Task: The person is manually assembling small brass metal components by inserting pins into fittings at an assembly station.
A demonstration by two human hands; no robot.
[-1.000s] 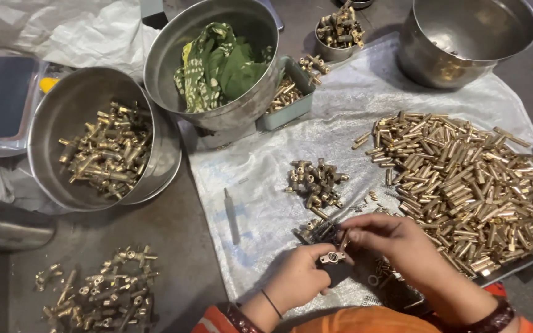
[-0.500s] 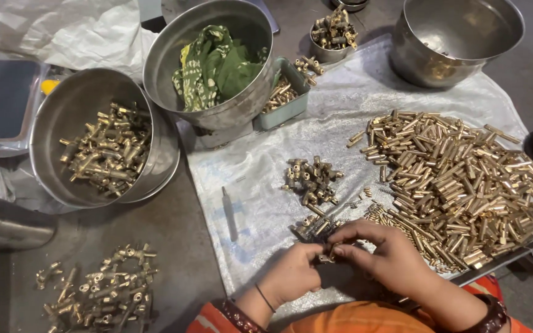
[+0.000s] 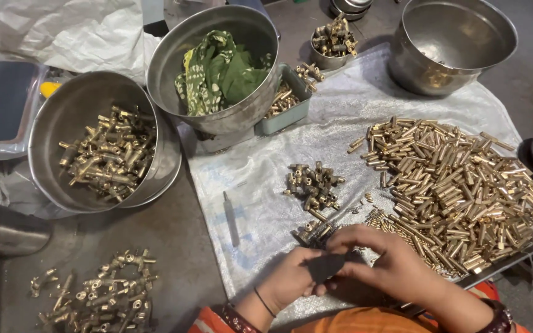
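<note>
Left hand (image 3: 291,280) and right hand (image 3: 387,268) pressed together — pinching, seemingly, a small brass fitting (image 3: 316,237)

A small dark part (image 3: 325,266), its shape too shadowed to be made out, is pinched between the fingertips of both hands above the white woven sheet. Short brass fittings (image 3: 314,232) are heaped loosely just beyond it, lying at mixed angles.

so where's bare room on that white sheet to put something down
Bare sheet lies around the thin grey rod, between the steel bowl of green cloth and the left hand. The right side is crowded by the heap of brass tubes.
</note>
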